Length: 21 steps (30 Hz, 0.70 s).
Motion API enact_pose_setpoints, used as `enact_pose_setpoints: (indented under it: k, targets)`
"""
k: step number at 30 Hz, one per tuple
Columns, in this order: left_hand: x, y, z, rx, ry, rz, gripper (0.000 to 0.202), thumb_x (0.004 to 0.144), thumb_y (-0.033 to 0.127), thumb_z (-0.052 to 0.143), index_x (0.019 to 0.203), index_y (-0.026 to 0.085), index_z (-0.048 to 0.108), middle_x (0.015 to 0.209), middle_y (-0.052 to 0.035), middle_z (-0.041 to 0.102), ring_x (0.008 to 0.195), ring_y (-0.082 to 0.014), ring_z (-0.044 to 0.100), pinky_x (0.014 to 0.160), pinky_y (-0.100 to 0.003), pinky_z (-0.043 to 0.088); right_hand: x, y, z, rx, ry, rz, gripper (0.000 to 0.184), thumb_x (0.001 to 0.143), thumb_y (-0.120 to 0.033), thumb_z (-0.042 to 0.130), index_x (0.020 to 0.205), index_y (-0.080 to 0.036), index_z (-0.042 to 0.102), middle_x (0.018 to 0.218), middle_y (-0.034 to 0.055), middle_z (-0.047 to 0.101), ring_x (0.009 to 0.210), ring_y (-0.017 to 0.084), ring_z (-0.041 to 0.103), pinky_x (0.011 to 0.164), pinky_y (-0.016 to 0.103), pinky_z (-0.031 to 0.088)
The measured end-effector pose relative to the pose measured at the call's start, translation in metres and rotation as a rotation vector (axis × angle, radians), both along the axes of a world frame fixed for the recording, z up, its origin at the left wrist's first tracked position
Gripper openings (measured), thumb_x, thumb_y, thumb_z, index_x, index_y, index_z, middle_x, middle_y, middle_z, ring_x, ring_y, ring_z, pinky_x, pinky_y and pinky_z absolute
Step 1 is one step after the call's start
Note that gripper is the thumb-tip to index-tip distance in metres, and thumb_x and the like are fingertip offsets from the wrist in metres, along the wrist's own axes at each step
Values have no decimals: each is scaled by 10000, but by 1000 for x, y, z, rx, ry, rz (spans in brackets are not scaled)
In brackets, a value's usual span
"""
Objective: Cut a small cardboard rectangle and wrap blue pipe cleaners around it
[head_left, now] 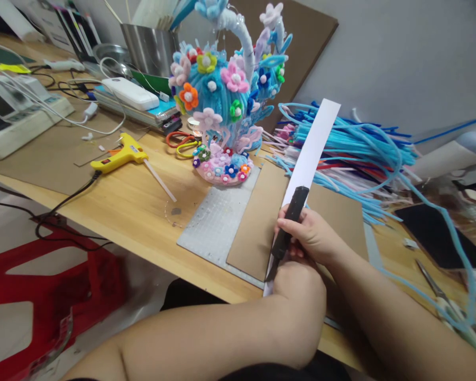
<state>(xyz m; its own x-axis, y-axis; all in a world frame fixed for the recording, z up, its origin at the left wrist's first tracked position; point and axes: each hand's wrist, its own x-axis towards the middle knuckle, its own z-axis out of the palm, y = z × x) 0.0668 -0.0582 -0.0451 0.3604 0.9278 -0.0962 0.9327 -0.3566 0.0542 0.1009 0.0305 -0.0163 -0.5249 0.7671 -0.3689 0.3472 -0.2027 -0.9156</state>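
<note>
My right hand (311,233) is closed around a black utility knife (287,227), held slantwise along the left edge of a white strip (315,143). The knife's lower end points down towards the table's front edge; its blade cannot be made out. Crossing in from the left, my left hand (297,283) rests low on the strip, just under my right hand, and its fingers are mostly hidden. The strip lies across brown cardboard (254,227), which shows on both sides of it. Underneath is a grey cutting mat (210,222).
A basket-like piece with fuzzy flowers (226,95) stands behind the mat. A yellow glue gun (122,153) lies at left, its cord hanging off the table. Blue pipe cleaners (341,143) are heaped at back right. Scissors (440,296) and a dark phone-like slab (440,235) lie at right.
</note>
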Motion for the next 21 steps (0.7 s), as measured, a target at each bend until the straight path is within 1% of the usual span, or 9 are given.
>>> enact_pose_setpoints:
  k: [2, 5, 9, 13, 15, 19, 21]
  targets:
    - [-1, -1, 2, 13, -8, 17, 328, 792, 160, 525, 1080, 91, 665, 1136, -165, 638, 1032, -306, 577, 930, -437, 441, 0, 1, -1, 0, 6, 4, 291, 734, -406, 650, 784, -207, 444, 602, -30, 588, 302, 69, 467, 255, 154, 339]
    - [-2, -2, 4, 7, -18, 28, 349, 804, 130, 497, 1113, 50, 637, 1134, -184, 636, 1033, -305, 585, 942, -435, 436, 1, 2, -2, 11, 5, 4, 288, 730, -398, 654, 791, -207, 448, 597, -31, 590, 301, 72, 470, 255, 156, 343]
    - [-3, 0, 5, -12, -53, 56, 334, 816, 95, 472, 1101, 25, 633, 1097, -193, 650, 982, -272, 614, 880, -387, 481, 2, 4, -4, 18, 6, 0, 277, 735, -392, 652, 791, -207, 454, 603, -30, 601, 303, 69, 468, 256, 152, 336]
    - [-2, 0, 4, -4, -66, 74, 347, 811, 88, 486, 1123, -4, 606, 1091, -218, 642, 935, -255, 630, 801, -350, 514, 2, 5, -5, 27, 14, -35, 288, 722, -397, 662, 815, -208, 466, 600, -33, 603, 301, 71, 464, 253, 157, 327]
    - [-2, -1, 3, 11, -83, 93, 335, 812, 85, 489, 1111, -1, 613, 1073, -224, 645, 902, -244, 640, 762, -334, 523, 2, 5, -5, 32, 12, -47, 293, 716, -400, 666, 815, -206, 470, 598, -31, 605, 300, 71, 461, 252, 159, 327]
    - [-2, -2, 4, 26, -107, 120, 280, 804, 58, 488, 1019, 38, 666, 1004, -200, 671, 824, -217, 656, 715, -313, 529, 0, 4, -4, 43, 6, -65, 289, 712, -398, 670, 811, -207, 476, 585, -33, 604, 295, 68, 453, 248, 159, 322]
    - [-3, -2, 5, 20, -106, 124, 274, 800, 49, 487, 1003, 39, 671, 976, -193, 680, 793, -207, 661, 704, -303, 529, 0, 3, -3, 49, 1, -73, 278, 715, -395, 665, 801, -208, 479, 578, -32, 604, 293, 70, 451, 246, 163, 322]
